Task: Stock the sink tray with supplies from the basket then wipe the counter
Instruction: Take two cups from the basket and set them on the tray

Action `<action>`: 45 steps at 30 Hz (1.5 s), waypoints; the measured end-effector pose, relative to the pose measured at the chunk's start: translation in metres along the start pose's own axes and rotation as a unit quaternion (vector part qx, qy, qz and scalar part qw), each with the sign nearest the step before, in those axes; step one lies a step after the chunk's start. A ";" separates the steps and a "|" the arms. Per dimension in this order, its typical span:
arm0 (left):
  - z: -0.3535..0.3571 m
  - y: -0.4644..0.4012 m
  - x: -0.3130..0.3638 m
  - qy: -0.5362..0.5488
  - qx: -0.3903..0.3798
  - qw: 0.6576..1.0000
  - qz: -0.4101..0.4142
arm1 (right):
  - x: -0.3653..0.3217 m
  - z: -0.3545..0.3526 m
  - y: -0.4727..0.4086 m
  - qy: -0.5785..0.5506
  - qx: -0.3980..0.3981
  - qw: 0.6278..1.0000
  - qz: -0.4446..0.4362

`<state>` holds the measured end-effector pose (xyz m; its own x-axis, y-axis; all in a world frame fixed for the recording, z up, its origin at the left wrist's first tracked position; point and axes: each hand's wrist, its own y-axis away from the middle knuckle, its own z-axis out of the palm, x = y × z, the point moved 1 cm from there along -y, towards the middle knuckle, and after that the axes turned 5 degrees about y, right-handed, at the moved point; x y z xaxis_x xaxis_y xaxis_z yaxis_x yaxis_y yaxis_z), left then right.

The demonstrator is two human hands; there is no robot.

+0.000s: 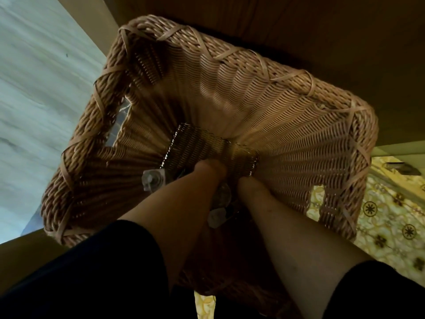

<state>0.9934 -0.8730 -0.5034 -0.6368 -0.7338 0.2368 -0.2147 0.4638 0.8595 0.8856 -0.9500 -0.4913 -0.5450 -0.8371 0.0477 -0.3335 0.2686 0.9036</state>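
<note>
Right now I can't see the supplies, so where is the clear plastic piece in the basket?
In the head view, the clear plastic piece lies deep in the basket, just left of the left hand.

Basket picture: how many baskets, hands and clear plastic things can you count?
Wicker basket: 1
Hands, left hand and right hand, fingers hidden down in the basket: 2
Clear plastic items between the arms, blurry: at least 2
Total: 5
</note>
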 end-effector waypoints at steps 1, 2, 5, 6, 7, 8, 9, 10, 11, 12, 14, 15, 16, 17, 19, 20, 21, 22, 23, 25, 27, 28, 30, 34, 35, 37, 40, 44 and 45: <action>0.000 0.001 0.000 0.000 0.007 1.000 0.005 | -0.001 -0.004 0.005 -0.014 0.003 1.000 0.000; -0.001 0.003 -0.001 0.005 0.010 1.000 0.012 | -0.004 -0.007 0.005 0.012 0.012 1.000 -0.020; -0.015 0.018 0.002 0.003 0.034 0.999 0.023 | -0.006 -0.024 0.019 0.006 0.023 0.999 -0.026; -0.021 0.022 0.000 0.013 0.054 0.998 0.022 | -0.006 -0.032 0.026 0.010 0.031 0.999 -0.029; -0.029 0.029 -0.001 0.014 0.062 0.998 0.011 | -0.006 -0.041 0.033 0.014 0.030 0.999 -0.027; -0.038 0.038 -0.001 0.008 0.063 0.998 0.006 | -0.007 -0.050 0.039 0.025 0.028 0.999 -0.029; -0.048 0.047 -0.002 -0.005 0.067 0.998 0.010 | -0.007 -0.059 0.048 0.026 0.024 0.999 -0.032; -0.060 0.058 -0.003 -0.014 0.066 0.998 0.008 | -0.008 -0.070 0.057 0.033 0.027 0.998 -0.042; -0.070 0.070 -0.003 -0.029 0.069 0.997 0.005 | -0.009 -0.081 0.067 0.042 0.029 0.998 -0.045; -0.081 0.083 -0.003 -0.038 0.077 0.996 -0.001 | -0.011 -0.094 0.077 0.045 0.038 0.997 -0.053; -0.100 0.111 -0.004 -0.045 0.102 0.994 -0.021 | -0.015 -0.121 0.103 0.061 0.052 0.994 -0.068; -0.108 0.127 -0.004 -0.039 0.107 0.993 -0.037 | -0.017 -0.135 0.119 0.067 0.056 0.994 -0.070; -0.115 0.145 -0.004 -0.021 0.127 0.991 -0.047 | -0.018 -0.147 0.134 0.073 0.069 0.992 -0.075; -0.122 0.162 -0.003 0.004 0.161 0.986 -0.052 | -0.018 -0.158 0.149 0.070 0.087 0.991 -0.078; -0.131 0.200 -0.002 0.071 0.242 0.966 -0.061 | -0.016 -0.175 0.177 0.066 0.123 0.986 -0.090; -0.135 0.221 0.000 0.102 0.275 0.954 -0.068 | -0.015 -0.182 0.190 0.068 0.137 0.983 -0.099; -0.138 0.240 0.001 0.125 0.303 0.942 -0.079 | -0.013 -0.188 0.202 0.073 0.152 0.980 -0.109; -0.140 0.258 0.003 0.144 0.329 0.929 -0.087 | -0.012 -0.194 0.214 0.084 0.168 0.975 -0.122; -0.140 0.276 0.003 0.161 0.349 0.918 -0.096 | -0.013 -0.199 0.227 0.095 0.189 0.967 -0.140; -0.136 0.310 0.003 0.186 0.370 0.902 -0.122 | -0.017 -0.206 0.250 0.110 0.225 0.950 -0.186; -0.125 0.341 0.000 0.212 0.400 0.880 -0.144 | -0.023 -0.210 0.270 0.119 0.240 0.936 -0.230; -0.117 0.356 -0.003 0.232 0.422 0.864 -0.149 | -0.028 -0.212 0.281 0.126 0.247 0.928 -0.250; -0.101 0.385 -0.007 0.262 0.458 0.834 -0.159 | -0.040 -0.214 0.303 0.141 0.261 0.910 -0.288; -0.063 0.436 -0.020 0.300 0.511 0.781 -0.198 | -0.070 -0.209 0.348 0.179 0.279 0.874 -0.355; -0.051 0.447 -0.023 0.309 0.525 0.764 -0.214 | -0.080 -0.206 0.359 0.183 0.285 0.866 -0.368; -0.023 0.473 -0.032 0.332 0.548 0.729 -0.242 | -0.099 -0.195 0.380 0.188 0.290 0.851 -0.396; 0.025 0.518 -0.045 0.367 0.572 0.684 -0.265 | -0.134 -0.167 0.412 0.217 0.296 0.820 -0.439; 0.111 0.585 -0.056 0.405 0.580 0.634 -0.312 | -0.185 -0.108 0.455 0.243 0.273 0.792 -0.489; 0.135 0.601 -0.057 0.413 0.583 0.620 -0.324 | -0.197 -0.090 0.466 0.254 0.262 0.786 -0.499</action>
<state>0.8004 -0.4851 -0.0617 0.3566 -0.7345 0.5773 -0.9234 -0.3711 0.0982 0.9067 -0.7025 -0.0417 0.5223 -0.8022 -0.2893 -0.7434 -0.5945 0.3064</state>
